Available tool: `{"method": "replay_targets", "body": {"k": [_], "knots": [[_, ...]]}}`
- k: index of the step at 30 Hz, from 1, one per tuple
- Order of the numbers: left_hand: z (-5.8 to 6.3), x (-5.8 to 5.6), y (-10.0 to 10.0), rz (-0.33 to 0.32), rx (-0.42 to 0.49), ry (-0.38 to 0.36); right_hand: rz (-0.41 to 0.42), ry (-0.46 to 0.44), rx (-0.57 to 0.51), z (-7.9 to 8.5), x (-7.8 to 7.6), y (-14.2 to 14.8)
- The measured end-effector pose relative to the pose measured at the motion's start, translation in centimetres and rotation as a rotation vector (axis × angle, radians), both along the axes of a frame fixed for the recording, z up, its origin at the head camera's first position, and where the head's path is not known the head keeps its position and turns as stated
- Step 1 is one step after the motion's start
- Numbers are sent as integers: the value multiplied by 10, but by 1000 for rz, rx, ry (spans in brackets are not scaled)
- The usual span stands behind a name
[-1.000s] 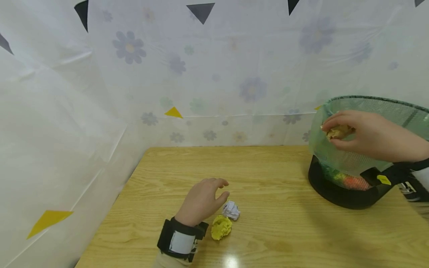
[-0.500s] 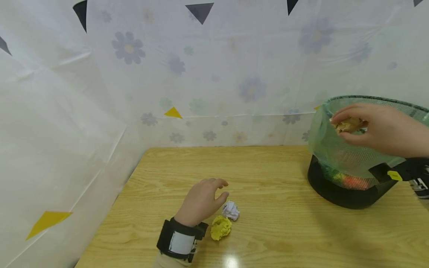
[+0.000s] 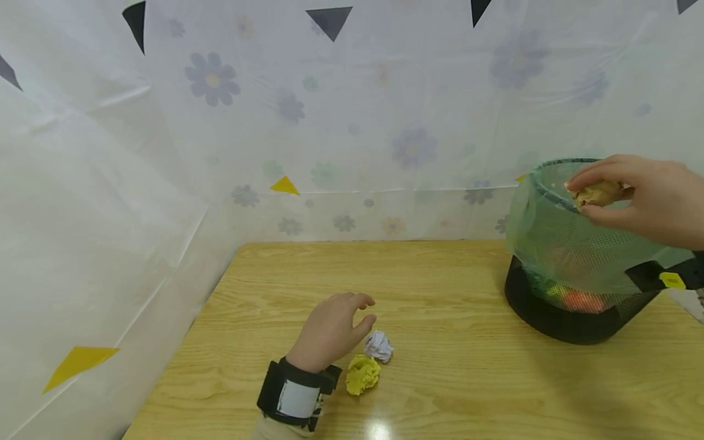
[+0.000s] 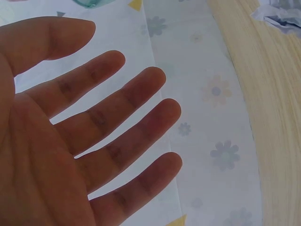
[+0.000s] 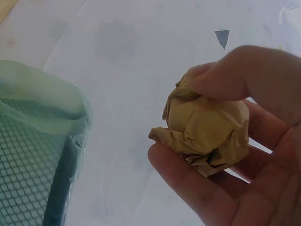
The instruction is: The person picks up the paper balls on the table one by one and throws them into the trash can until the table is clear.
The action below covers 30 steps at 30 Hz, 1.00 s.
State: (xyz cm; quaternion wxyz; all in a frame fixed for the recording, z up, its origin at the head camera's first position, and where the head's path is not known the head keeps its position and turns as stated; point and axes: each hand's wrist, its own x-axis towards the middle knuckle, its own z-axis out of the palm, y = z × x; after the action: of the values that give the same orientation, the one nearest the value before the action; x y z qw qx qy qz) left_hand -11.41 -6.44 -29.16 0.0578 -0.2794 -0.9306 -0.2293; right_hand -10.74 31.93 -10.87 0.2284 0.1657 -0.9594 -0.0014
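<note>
My right hand [image 3: 654,198] pinches a crumpled ball of tan paper [image 5: 207,129] between thumb and fingers. In the head view it overlaps the rim of a black mesh wastebasket [image 3: 572,327] lined with a thin green bag [image 3: 541,238]. Through the mesh, green and orange-red colours show low inside. My left hand [image 3: 330,330] lies over the table's front middle, fingers spread and slightly bent, holding nothing. Beside its thumb sit a white crumpled paper ball [image 3: 379,346] and a yellow one [image 3: 363,374], close together.
The wooden table [image 3: 440,287] meets a pale flower-printed sheet [image 3: 352,134] at its back and left. The wastebasket stands at the table's back right. Black and yellow triangles [image 3: 285,185] mark the sheet. Both wrists wear black straps.
My right hand has moved right and slightly up with the tan paper ball, over the wastebasket's rim. The left hand and the two balls beside it have stayed put.
</note>
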Motion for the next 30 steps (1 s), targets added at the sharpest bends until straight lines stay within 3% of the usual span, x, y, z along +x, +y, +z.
{"method": "replay_targets", "body": {"k": [10, 17, 21, 30], "knots": [[0, 0, 0, -3, 4, -2, -19, 1, -134, 6, -3, 11], [0, -1, 1, -5, 4, 9, 69, 104, -193, 5, -19, 46], [0, -2, 2, -8, 4, 11, 73, 124, -232, 14, -13, 40], [0, -3, 5, -16, 3, 8, 84, 141, -292, 25, -22, 60]]}}
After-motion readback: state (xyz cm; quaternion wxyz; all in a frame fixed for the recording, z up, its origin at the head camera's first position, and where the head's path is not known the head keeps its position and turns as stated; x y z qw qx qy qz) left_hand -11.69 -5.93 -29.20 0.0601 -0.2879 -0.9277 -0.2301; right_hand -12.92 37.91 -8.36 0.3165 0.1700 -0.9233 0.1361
